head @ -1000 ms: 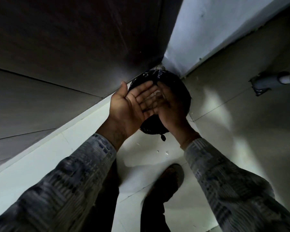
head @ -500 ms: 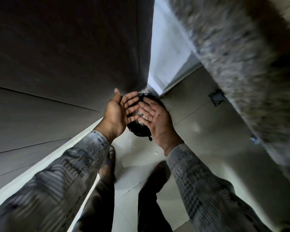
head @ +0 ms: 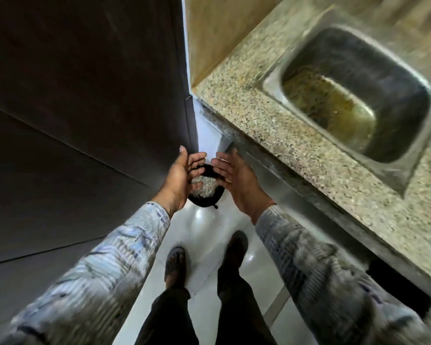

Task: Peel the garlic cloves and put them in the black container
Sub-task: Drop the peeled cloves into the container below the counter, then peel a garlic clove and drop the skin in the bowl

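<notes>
My left hand (head: 182, 174) and my right hand (head: 237, 176) hang apart above a round bin lined with a black bag (head: 204, 204) that stands on the floor in the corner. Both palms face each other, fingers straight, and neither holds anything. Pale papery scraps (head: 203, 188) lie inside the bin, seen between the two hands. No garlic cloves and no black container show in the head view.
A dark panelled wall (head: 85, 108) runs along the left. A speckled granite counter (head: 271, 125) with a steel sink (head: 353, 95) stands on the right. My two feet (head: 176, 265) stand on the pale tiled floor (head: 204, 227) below the bin.
The view has risen and swung right, bringing the counter and sink into sight. My hands, rubbed together over the bin before, have drawn apart.
</notes>
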The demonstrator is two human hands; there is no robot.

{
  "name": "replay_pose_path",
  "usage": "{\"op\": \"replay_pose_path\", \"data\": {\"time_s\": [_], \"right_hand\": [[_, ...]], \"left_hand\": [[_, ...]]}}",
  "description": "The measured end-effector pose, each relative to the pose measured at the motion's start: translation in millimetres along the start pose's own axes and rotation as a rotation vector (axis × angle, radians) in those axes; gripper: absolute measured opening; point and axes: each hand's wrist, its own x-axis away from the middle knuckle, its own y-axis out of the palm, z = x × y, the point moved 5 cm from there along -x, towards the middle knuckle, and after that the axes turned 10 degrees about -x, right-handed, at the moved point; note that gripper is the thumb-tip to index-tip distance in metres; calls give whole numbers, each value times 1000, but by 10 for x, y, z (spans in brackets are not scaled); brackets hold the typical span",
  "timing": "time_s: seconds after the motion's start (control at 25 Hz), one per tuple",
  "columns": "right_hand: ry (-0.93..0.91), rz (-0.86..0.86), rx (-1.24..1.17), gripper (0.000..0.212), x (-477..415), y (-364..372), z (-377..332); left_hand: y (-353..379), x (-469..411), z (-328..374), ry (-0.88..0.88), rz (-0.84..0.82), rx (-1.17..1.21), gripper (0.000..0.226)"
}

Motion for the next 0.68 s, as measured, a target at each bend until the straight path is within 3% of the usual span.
{"op": "replay_pose_path", "data": {"time_s": [0.32,0.68], "right_hand": [[-282,246,-8,58,1819,-83,-592],[-519,614,-239,57,3481,-1358,-556]], "left_hand": [[549,1365,921,237,-225,-340,66],[2227,2312,957,380,-625,-631,68]]}}
